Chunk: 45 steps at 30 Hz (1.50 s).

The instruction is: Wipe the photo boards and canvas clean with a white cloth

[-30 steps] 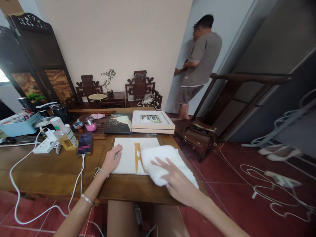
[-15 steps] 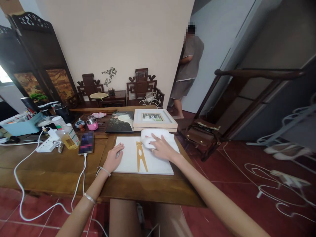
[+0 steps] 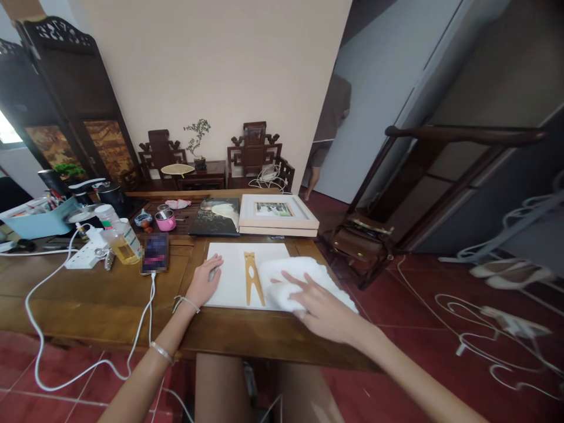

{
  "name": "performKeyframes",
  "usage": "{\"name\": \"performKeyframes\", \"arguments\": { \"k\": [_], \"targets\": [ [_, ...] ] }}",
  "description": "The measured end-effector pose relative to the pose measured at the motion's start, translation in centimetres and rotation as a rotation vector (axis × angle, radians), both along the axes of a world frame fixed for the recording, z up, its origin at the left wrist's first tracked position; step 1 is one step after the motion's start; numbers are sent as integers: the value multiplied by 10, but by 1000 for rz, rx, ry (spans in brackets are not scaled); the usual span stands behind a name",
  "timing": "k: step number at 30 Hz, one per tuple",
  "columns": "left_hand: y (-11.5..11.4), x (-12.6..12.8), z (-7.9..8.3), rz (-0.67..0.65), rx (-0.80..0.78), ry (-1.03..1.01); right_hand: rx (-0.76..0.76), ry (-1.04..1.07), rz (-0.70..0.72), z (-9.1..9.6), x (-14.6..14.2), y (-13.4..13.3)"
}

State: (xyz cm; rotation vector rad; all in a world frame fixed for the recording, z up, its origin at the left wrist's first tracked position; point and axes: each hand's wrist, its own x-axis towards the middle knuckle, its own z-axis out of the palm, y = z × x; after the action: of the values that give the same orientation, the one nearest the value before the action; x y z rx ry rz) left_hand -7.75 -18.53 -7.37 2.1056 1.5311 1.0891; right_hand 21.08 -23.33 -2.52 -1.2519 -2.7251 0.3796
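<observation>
Sitting, judging by the bare thighs [image 3: 219,385], close against a brown wooden table [image 3: 229,330]. Pressing a white fluffy cloth [image 3: 304,265] down with the right hand [image 3: 319,305], with fingers spread over it and the thumb beside a bunched fold; being unable to tell whether also pinching that fold. Covering with it the right part of a thin white rectangular board [image 3: 231,276], lying near the table's front edge. Resting the left hand [image 3: 205,281] palm down on the board's left side, with fingers loosely extended and gripping nothing visible. Having between both hands a flat tan cat-shaped figure [image 3: 251,281] with two long legs, on the board just beside the cloth, without showing whether printed or laid there. Apparently wiping or smoothing the board's right side while steadying its left; probably calling next for even pressure, a firm left hand and care around the figure. Seeing farther left a dark-screened rectangular phone [image 3: 154,252] and a clear bottle of yellow liquid [image 3: 126,242]. Facing, beyond the board, a dark picture panel [image 3: 211,217] and a pale-framed picture [image 3: 279,222], then, farther off, dark carved wooden chairs [image 3: 254,154], a small potted bonsai [image 3: 199,138] and a person in grey-brown clothes [image 3: 338,103].
</observation>
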Motion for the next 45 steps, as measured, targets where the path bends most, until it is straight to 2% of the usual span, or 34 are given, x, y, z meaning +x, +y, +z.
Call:
{"name": "performKeyframes", "arguments": {
  "k": [6,9,12,19,22,25,31,34,37,41,45],
  "targets": [
    [0,-2,0,0,3,-11,8,-38,-104,4,-24,84],
    [0,-3,-1,-10,0,-10,6,-36,-128,6,-29,98],
    [0,-4,-3,-10,-2,-6,16,-45,-109,4,-26,80],
    [0,-1,-1,1,3,-9,-85,-21,16,11,0,-23],
    [0,0,-1,7,4,-1,-113,-22,26,12,4,-33],
    [0,-1,0,3,6,9,-90,1,7,9,0,-6],
    [-1,-2,1,-8,-1,15,-35,47,-122,12,-33,80],
    [-1,-2,2,-7,-4,15,-22,73,-129,13,-52,95],
    [0,-1,1,-3,-7,17,-16,75,-92,8,-62,78],
    [-1,0,1,-3,-11,21,1,66,7,3,-56,22],
    [-1,0,2,-2,-10,5,-62,56,75,7,-43,-28]
  ]
}}
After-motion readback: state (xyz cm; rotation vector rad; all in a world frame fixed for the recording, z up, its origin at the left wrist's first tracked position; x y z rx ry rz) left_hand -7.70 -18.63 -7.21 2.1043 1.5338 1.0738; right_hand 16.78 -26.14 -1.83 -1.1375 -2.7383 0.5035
